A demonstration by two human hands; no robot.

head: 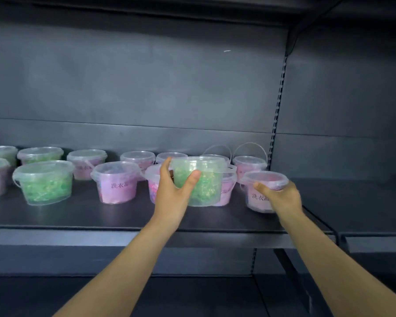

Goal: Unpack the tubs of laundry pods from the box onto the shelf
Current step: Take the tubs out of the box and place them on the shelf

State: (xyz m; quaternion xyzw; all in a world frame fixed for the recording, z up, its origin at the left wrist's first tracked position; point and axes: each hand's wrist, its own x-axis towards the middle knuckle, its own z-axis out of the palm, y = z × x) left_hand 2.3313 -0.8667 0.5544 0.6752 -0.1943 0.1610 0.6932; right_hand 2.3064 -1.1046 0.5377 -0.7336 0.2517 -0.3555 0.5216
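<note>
**On the shelf front, right end: two tubs in hand, both upright**

At the front right of the shelf point(101, 216), the left hand point(172, 193) grips a green tub point(206, 186). Its thumb lies across the near wall and its fingers curl round the far left side. The right hand point(284, 200) grips a pink tub point(258, 197) from its right side, thumb along the front under the rim.

Both tubs stand lid up, with the long axis vertical. The green tub lies just right of its hand, and the pink tub just left of its own. Whether either base is touching the shelf cannot be told.

The green tub stands close in front of a stocked pink-filled tub point(226, 193), seemingly in contact. A bare strip of shelf separates the two held tubs. Two rows of other tubs point(46, 184) run off to the left.

The box is not in view.

Judgement: each hand need only lower and let go. The left-hand tub is the tighter fit, and crowding the tub behind it is the risk.
</note>
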